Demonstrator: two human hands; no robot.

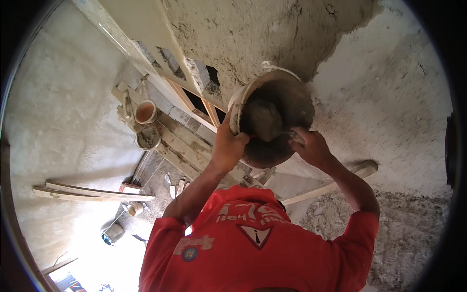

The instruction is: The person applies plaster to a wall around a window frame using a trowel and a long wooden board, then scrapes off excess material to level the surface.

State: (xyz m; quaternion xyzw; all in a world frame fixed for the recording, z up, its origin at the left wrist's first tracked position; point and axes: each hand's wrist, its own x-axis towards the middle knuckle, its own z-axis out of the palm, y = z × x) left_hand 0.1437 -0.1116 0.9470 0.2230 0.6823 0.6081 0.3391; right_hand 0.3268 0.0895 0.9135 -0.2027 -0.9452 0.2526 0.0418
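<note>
A deep mortar-stained bucket [304, 104] is tilted toward me, its open mouth in view. My left hand [228, 143] is closed on its left rim, thumb over the edge. Inside, a lump of wet grey mortar [262, 119] appears to sit on a trowel blade, which it mostly covers. My right hand [311, 146] grips the trowel's handle [295, 136] at the lower right of the bucket's opening.
A plank platform [180, 151] holds two small containers [145, 112] [148, 138] and a long tool [127, 104]. A wooden window frame [210, 112] sits in the patchy plastered wall [258, 29]. Boards [97, 194] stick out lower left, a pole [340, 182] lower right, pails [113, 233] below.
</note>
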